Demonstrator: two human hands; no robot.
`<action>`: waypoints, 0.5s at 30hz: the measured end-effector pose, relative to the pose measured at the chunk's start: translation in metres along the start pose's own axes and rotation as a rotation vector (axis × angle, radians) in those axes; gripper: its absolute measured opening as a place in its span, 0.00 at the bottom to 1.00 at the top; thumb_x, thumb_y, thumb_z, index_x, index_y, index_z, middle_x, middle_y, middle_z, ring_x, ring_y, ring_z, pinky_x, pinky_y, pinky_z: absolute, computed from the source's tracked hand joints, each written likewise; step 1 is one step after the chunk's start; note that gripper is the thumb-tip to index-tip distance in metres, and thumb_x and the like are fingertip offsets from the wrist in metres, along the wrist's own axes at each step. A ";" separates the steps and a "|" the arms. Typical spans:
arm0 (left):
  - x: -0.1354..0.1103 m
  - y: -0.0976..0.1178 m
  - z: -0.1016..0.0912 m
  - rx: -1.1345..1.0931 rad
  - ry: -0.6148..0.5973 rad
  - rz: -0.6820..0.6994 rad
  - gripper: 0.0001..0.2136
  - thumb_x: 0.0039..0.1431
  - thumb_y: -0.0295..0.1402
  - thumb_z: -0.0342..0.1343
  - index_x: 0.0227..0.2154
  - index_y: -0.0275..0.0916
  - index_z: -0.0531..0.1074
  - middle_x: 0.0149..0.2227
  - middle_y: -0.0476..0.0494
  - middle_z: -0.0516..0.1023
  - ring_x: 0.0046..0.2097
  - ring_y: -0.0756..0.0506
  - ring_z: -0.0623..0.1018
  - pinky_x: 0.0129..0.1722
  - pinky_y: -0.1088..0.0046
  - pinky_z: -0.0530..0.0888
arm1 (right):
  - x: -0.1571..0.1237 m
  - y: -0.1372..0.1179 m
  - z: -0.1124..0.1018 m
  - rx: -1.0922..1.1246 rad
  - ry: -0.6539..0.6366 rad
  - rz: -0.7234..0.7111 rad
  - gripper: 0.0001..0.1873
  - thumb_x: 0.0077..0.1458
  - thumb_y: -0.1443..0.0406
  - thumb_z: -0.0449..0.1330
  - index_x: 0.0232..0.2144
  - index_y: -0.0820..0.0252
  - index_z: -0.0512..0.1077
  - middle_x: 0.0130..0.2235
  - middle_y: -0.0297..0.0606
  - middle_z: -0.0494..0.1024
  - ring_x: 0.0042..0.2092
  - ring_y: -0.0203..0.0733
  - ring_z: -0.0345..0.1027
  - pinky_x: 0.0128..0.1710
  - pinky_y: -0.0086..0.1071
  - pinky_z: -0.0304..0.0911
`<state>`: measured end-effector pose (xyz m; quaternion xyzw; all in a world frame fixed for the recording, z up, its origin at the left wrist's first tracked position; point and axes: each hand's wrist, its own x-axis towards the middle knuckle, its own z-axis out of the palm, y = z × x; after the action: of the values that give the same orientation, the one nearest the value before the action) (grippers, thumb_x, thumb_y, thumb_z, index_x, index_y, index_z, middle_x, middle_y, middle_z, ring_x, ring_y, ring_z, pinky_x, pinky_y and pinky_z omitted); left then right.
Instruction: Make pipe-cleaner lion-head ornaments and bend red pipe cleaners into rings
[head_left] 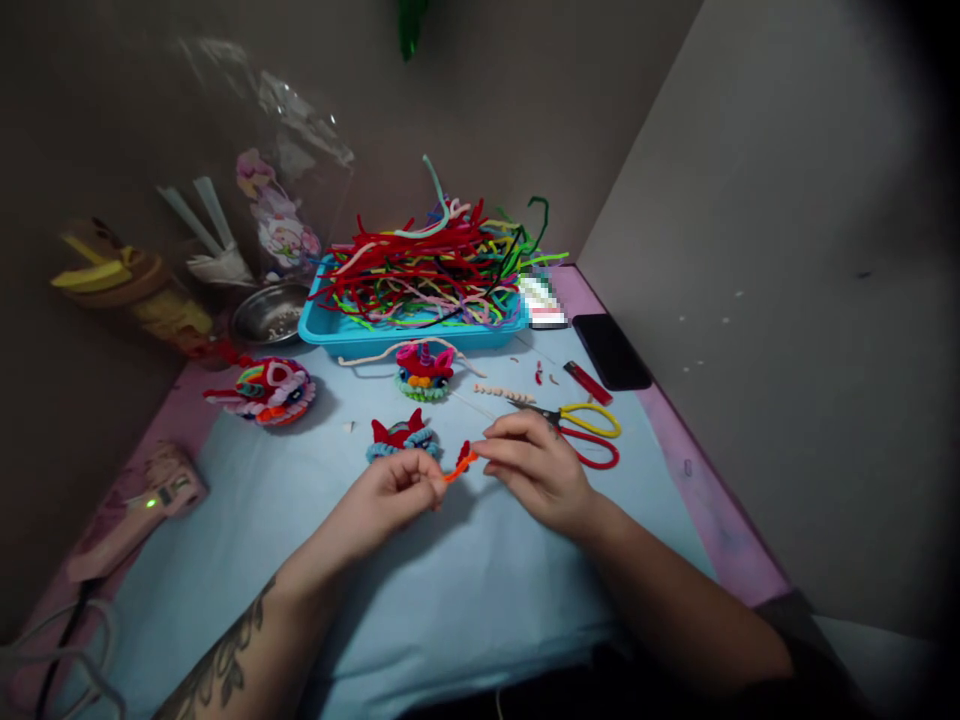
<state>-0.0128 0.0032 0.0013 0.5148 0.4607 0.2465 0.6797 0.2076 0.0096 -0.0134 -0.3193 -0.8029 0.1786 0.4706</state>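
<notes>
A short orange pipe cleaner (460, 466) stretches between my two hands above the blue table cover. My left hand (409, 487) pinches its left end with curled fingers. At the other end, the fingertips of my right hand (536, 468) are closed on it. A small red fuzzy piece (464, 452) shows just behind the orange strip. Just beyond my left hand sits a red and light-blue pipe-cleaner figure (403, 434), partly covered by the hand. Scissors (592, 425) with one yellow and one red handle lie beyond my right hand.
A blue tray (420, 344) heaped with coloured pipe cleaners stands at the back. Two more fuzzy figures, one green-edged (424, 374) and one pink-edged (274, 392), sit before it. A metal bowl (274, 315), a pink glue gun (142, 510), a phone (611, 352) and a red strip (588, 382) lie around.
</notes>
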 end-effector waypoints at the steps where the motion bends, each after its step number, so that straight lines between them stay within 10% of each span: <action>1: 0.000 -0.001 0.001 -0.044 -0.027 -0.032 0.10 0.51 0.38 0.57 0.25 0.37 0.67 0.19 0.54 0.66 0.18 0.57 0.56 0.18 0.79 0.50 | 0.000 0.000 0.000 -0.016 -0.006 -0.014 0.16 0.56 0.72 0.57 0.45 0.50 0.72 0.40 0.39 0.71 0.41 0.40 0.67 0.38 0.34 0.67; 15: -0.001 -0.004 0.007 -0.197 -0.092 -0.081 0.14 0.49 0.41 0.61 0.24 0.36 0.65 0.20 0.54 0.67 0.18 0.58 0.56 0.18 0.79 0.49 | 0.002 -0.007 0.001 0.203 -0.032 0.134 0.02 0.55 0.69 0.59 0.31 0.58 0.70 0.39 0.40 0.70 0.42 0.40 0.67 0.42 0.36 0.65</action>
<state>-0.0073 -0.0019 -0.0015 0.4373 0.4230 0.2392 0.7567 0.2037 0.0057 -0.0091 -0.3200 -0.7649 0.2952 0.4747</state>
